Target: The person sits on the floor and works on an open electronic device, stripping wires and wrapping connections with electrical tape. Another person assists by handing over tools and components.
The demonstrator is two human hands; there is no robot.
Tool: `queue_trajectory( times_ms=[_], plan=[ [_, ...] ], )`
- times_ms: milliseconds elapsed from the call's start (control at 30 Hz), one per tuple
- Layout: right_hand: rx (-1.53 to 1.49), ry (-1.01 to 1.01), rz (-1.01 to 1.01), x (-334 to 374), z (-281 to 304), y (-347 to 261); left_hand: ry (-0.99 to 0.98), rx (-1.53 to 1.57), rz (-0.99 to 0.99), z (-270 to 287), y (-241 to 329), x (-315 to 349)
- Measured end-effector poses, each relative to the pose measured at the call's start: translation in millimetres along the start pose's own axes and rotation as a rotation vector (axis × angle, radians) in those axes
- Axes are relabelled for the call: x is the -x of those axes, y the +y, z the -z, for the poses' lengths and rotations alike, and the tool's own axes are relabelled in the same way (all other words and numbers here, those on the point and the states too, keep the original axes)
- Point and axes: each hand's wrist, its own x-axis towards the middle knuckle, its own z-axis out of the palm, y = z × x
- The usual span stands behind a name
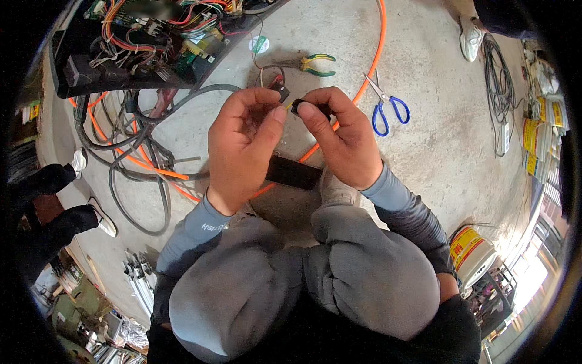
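Both my hands are raised close together above my knees. Thumb and fingertips of my left hand (245, 142) are closed in a pinch on a thin yellowish wire (288, 104). Just behind those fingertips is a small black part (280, 91) with red and dark leads running toward the open machine. My right hand (342, 136) pinches a small black piece (296, 107), whose kind I cannot make out. On the floor beyond lie pliers (317, 64) with green and yellow handles. Scissors (388, 104) with blue handles lie to the right of my hands.
An opened machine (176, 45) with circuit boards and coloured wires stands at the far left. Black cables and an orange hose (379, 45) cross the concrete floor. A black block (293, 172) lies below my hands. Other people's feet (470, 39) show at right and left; a bucket (470, 255) stands right.
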Motion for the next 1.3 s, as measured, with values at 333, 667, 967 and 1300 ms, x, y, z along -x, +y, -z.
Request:
queue_trajectory(
  times_ms=[333, 667, 967, 1300],
  plan=[
    [-0.032, -0.025, -0.008, -3.9, -2.8, -6.5, 0.079, -0.038, -0.052, 4.2, -2.4, -6.1],
    [-0.085, -0.039, -0.051, -9.0, -4.3, -5.0, -0.002, -0.078, -0.082, -2.1, -0.2, -4.3],
    [-0.026, -0.068, 0.083, -11.0, -0.8, -5.0, -0.096, 0.037, -0.026, 6.3, -0.3, -4.3],
    [0.003, -0.213, 0.138, -9.8, 6.5, -1.7, -0.219, -0.067, 0.01, 16.9, -1.7, -6.4]
  ],
)
